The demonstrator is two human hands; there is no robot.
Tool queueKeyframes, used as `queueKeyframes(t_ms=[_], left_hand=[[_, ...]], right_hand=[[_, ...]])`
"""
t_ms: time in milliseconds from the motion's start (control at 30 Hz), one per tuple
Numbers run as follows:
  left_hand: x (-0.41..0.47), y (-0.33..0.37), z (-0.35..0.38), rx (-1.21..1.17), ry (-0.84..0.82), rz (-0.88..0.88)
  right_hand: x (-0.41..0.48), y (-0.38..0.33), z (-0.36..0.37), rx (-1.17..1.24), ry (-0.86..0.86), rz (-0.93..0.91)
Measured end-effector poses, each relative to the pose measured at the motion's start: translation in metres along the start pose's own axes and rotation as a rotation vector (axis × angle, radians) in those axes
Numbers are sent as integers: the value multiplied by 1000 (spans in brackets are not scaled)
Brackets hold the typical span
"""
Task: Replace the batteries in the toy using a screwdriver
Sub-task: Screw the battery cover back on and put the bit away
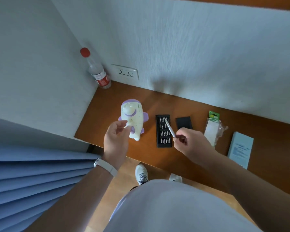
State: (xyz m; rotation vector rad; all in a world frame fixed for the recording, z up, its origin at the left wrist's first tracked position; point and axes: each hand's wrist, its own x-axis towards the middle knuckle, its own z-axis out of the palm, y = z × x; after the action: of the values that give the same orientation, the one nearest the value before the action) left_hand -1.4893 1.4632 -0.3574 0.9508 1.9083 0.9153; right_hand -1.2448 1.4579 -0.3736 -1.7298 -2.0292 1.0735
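A white and purple toy (132,118) is held above the wooden desk (107,101), gripped at its lower part by my left hand (115,139). My right hand (189,141) pinches a slim silver screwdriver (170,128), whose tip points up and left over the open black bit case (163,131). The toy and the screwdriver are apart. A battery pack (213,126) in torn clear wrapping with a green card top lies to the right on the desk.
The bit case's black lid (184,122) lies beside it. A pale blue booklet (240,149) sits at the desk's right front. A red-capped water bottle (97,71) stands in the back left corner by a wall socket (126,72). Blue curtain (32,178) hangs at left.
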Motion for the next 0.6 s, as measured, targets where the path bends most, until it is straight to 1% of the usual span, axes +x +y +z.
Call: queueKeyframes(t_ms=[167, 267, 433, 600], left_hand=[[-23, 37, 19, -141, -207, -14], [-36, 57, 29, -201, -295, 24], [-50, 79, 36, -299, -328, 82], [-59, 89, 42, -342, -325, 138]], right_hand=[[-9, -27, -18, 84, 35, -97], [-14, -35, -26, 133, 65, -147], [-21, -39, -39, 156, 95, -249], [-27, -37, -49, 146, 117, -263]])
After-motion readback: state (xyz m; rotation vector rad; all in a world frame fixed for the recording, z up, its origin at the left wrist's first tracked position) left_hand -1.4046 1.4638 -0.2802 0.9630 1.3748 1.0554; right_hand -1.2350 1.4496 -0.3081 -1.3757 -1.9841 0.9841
